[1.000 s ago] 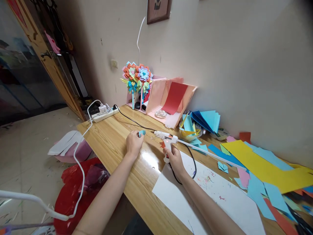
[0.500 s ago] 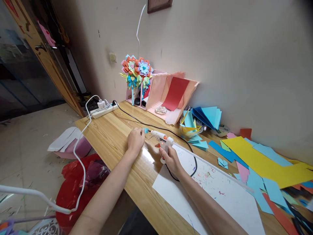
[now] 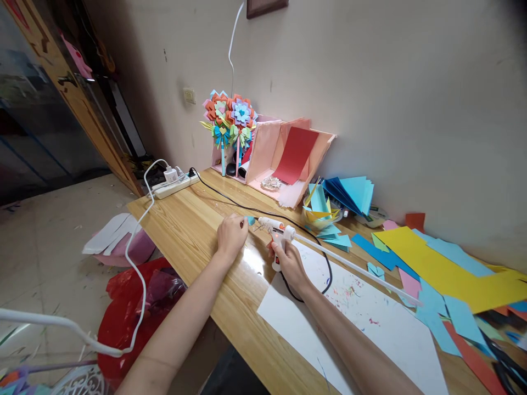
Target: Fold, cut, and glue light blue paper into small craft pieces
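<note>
My right hand (image 3: 291, 263) is wrapped round the grip of a white hot glue gun (image 3: 279, 236). A long white glue stick (image 3: 354, 264) sticks out of its back end. The nozzle points left at a small blue paper piece (image 3: 251, 220), a short way off. My left hand (image 3: 231, 236) pinches that piece at the fingertips, above the wooden table; most of it is hidden behind the fingers. The gun's black cord (image 3: 329, 274) loops beneath the right hand.
A white sheet (image 3: 349, 329) lies under my right forearm. Paper flowers (image 3: 242, 112) and a pink box (image 3: 267, 148) stand at the back. Coloured paper (image 3: 448, 269) and black scissors (image 3: 504, 365) lie right. A power strip (image 3: 175, 188) sits at the left edge.
The glue gun has tilted and shifted slightly right, its glue stick now raised off the sheet. My left hand has moved slightly right with the blue paper piece.
</note>
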### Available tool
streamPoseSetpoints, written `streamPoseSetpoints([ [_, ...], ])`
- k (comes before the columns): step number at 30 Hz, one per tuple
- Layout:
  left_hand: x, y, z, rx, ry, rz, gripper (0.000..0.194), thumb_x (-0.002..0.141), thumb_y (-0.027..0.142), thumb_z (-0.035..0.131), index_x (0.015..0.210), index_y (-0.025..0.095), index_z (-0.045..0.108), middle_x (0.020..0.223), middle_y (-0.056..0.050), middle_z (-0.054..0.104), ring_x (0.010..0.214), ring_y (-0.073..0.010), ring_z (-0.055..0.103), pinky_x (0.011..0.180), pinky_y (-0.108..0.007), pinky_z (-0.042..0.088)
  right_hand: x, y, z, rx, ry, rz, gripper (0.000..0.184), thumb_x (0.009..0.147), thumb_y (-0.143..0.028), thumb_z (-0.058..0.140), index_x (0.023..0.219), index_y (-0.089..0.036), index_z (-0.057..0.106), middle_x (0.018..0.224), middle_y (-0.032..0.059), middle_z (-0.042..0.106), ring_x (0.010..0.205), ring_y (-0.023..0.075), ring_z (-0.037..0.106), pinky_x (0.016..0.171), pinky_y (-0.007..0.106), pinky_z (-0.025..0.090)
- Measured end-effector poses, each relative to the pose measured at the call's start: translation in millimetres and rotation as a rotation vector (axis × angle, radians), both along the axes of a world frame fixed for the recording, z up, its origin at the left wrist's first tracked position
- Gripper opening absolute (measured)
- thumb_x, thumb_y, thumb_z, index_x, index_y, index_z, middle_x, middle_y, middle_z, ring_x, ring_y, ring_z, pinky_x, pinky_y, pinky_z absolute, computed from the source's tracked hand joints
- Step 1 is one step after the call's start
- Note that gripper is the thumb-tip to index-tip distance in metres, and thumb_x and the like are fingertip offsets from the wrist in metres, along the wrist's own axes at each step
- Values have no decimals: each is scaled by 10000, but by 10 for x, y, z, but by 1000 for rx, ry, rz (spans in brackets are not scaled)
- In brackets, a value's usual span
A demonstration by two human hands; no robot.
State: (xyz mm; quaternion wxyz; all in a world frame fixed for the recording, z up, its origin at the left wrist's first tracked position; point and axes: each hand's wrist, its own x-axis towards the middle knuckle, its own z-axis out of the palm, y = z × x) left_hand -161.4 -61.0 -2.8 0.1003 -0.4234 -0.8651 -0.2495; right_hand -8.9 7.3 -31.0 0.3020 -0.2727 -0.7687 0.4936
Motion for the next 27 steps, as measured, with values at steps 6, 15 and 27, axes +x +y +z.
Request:
streamPoseSetpoints([
  [6,-9,-1,-6,16,10,1,354,868,319,369,692,188,646,724,-42,593,687,-150,523,586,-259,286,5,-5,27,24,-3,15,362,847,-401,389,655,-157,573,578,16,578,549,136,513,566,245,383],
  [15,-8,-7,7,2,-11,-1,341,864,322,378,699,192,646,737,-44,596,681,-153,520,576,-256,279,21,-4,59,60,-24,-3,359,838,-399,388,593,-170,517,571,8,541,556,136,497,568,249,371],
  [27,-8,-6,-1,-9,-18,-2,342,871,323,370,728,194,653,761,-47,601,686,-151,523,564,-252,271,9,-14,67,63,-19,-3,356,835,-389,391,569,-173,488,526,-13,484,516,122,467,521,236,345],
])
